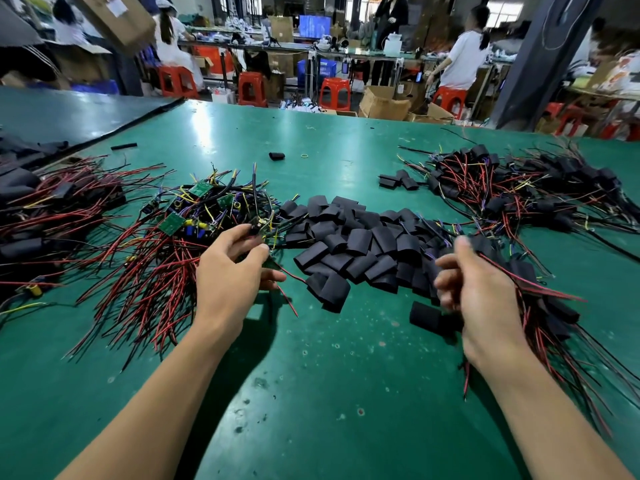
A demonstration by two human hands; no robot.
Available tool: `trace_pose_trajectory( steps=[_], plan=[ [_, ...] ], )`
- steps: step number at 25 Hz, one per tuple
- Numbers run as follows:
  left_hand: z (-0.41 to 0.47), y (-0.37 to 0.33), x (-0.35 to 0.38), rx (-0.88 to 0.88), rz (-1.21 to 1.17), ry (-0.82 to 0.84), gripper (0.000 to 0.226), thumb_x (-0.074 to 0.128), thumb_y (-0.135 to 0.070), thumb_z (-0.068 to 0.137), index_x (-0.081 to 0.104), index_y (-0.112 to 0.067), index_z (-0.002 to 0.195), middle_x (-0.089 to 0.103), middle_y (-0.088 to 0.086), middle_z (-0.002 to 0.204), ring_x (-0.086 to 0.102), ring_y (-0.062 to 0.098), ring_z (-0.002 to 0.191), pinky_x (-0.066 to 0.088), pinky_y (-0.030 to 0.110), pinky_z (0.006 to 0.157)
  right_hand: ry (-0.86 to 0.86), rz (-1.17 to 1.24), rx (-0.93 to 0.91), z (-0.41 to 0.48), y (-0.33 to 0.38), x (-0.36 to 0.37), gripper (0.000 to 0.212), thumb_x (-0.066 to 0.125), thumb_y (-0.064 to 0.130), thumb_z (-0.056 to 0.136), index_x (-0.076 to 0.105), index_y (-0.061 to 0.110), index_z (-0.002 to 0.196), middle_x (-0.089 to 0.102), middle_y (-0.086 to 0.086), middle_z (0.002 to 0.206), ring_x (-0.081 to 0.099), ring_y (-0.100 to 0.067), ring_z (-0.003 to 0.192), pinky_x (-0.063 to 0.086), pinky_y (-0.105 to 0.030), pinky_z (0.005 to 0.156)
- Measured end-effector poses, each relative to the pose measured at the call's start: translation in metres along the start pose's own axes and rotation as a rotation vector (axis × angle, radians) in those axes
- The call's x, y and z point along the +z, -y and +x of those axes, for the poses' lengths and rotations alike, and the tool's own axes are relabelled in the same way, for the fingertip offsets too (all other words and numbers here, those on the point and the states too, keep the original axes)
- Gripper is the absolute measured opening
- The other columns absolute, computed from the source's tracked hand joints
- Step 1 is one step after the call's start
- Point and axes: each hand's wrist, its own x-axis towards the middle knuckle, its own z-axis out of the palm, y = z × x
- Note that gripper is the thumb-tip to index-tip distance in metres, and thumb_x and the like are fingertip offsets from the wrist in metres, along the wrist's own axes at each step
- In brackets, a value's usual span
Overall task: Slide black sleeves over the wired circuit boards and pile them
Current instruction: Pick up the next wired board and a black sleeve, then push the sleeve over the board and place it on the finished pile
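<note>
Two hands over a green surface (332, 375), either side of a heap of loose black sleeves (360, 251). Left hand (230, 275) just left of that heap, grip pinched on one wired circuit board (261, 230) at the edge of a tangle of bare green boards with red, black and yellow leads (180, 233). Right hand (485, 292) just right of the heap, fingers curled and blurred, resting against a pile of sleeved boards (540, 292) with red and black wires trailing toward the near edge; grip half-curled, cannot tell whether anything is pinched. One sleeve (427, 318) lying alone just below the heap, beside the right hand. Farther right of the heap, well apart, a second big pile of sleeved units (519, 188). Far left of the heap, another dark bundle with red wires (52, 213). Beyond the heap, a single stray sleeve (277, 156) and a small yellow ring (304, 155) close beside it.
</note>
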Motion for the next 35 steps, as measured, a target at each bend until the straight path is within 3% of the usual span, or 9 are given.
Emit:
trace_pose_trajectory(
  steps=[4,7,9,13,16,21,26,30,35],
  plan=[
    [-0.015,0.001,0.011,0.255,0.290,0.080,0.038,0.062,-0.012,0.095,0.058,-0.026,0.130,0.066,-0.010,0.118,0.072,0.017,0.058,0.061,0.036,0.061,0.130,-0.728,-0.258,-0.004,-0.005,0.003,0.012,0.071,0.039,0.086,0.070,0.028,0.091,0.069,0.012,0.088,0.063,-0.010,0.086,0.048,-0.027,0.078],
    [-0.026,0.004,0.019,0.428,0.441,0.111,0.028,0.066,-0.013,0.092,0.066,-0.027,0.117,0.072,-0.011,0.096,0.069,0.022,0.055,0.059,0.039,0.059,0.390,-1.108,-0.146,-0.007,-0.006,0.009,0.038,0.068,0.030,0.081,0.060,0.032,0.117,0.052,0.004,0.116,0.048,-0.019,0.116,0.040,-0.034,0.102],
    [-0.032,0.006,0.025,0.492,0.471,0.137,0.017,0.070,-0.015,0.090,0.070,-0.024,0.105,0.074,-0.005,0.081,0.068,0.024,0.056,0.057,0.039,0.060,0.431,-1.138,-0.148,-0.009,-0.005,0.011,0.046,0.066,0.025,0.081,0.054,0.031,0.125,0.048,0.004,0.120,0.042,-0.020,0.120,0.037,-0.032,0.102],
    [-0.036,0.005,0.029,0.475,0.380,0.128,0.011,0.077,-0.022,0.085,0.069,-0.019,0.091,0.072,-0.006,0.077,0.069,0.019,0.059,0.057,0.040,0.059,0.404,-0.879,-0.226,-0.011,-0.005,0.009,0.044,0.068,0.009,0.083,0.060,0.024,0.123,0.060,0.006,0.104,0.054,-0.008,0.092,0.034,-0.010,0.072],
    [-0.035,0.005,0.028,0.449,0.310,0.083,0.014,0.079,-0.024,0.083,0.066,-0.022,0.087,0.071,-0.004,0.075,0.070,0.023,0.059,0.057,0.044,0.057,0.374,-0.711,-0.303,-0.015,-0.007,0.013,0.034,0.074,0.012,0.083,0.064,0.026,0.112,0.065,0.013,0.099,0.058,0.007,0.086,0.037,0.000,0.071],
    [-0.037,0.002,0.027,0.619,0.375,0.039,0.017,0.078,-0.016,0.084,0.064,-0.018,0.093,0.071,-0.008,0.083,0.070,0.007,0.068,0.058,0.036,0.062,0.356,-0.308,-0.159,-0.018,-0.010,0.025,0.011,0.066,0.011,0.093,0.069,0.021,0.098,0.076,0.005,0.087,0.068,-0.006,0.080,0.051,-0.016,0.071],
    [-0.042,0.000,0.032,0.939,0.371,0.017,0.015,0.074,-0.005,0.085,0.066,-0.008,0.098,0.069,0.000,0.093,0.068,0.011,0.076,0.057,0.032,0.068,0.377,0.157,0.171,-0.022,-0.005,0.037,0.026,0.044,0.014,0.104,0.068,0.009,0.097,0.062,-0.005,0.063,0.053,-0.016,0.059,0.041,-0.021,0.051],
    [-0.054,0.002,0.042,1.108,0.372,0.094,0.011,0.069,-0.007,0.090,0.068,-0.011,0.101,0.070,-0.005,0.106,0.068,0.009,0.090,0.056,0.026,0.077,0.523,0.316,0.282,-0.029,-0.002,0.043,0.037,0.060,0.050,0.089,0.073,0.015,0.091,0.038,0.001,0.053,0.039,-0.014,0.050,0.032,-0.024,0.050],
    [-0.060,0.010,0.050,1.119,0.507,0.400,0.054,0.073,-0.009,0.087,0.055,-0.017,0.137,0.059,-0.002,0.139,0.057,0.006,0.126,0.052,0.030,0.097,0.478,0.522,0.251,-0.025,0.005,0.035,0.021,0.071,0.039,0.076,0.074,0.019,0.080,0.035,0.009,0.047,0.035,-0.006,0.045,0.031,-0.020,0.047]
  ],
)
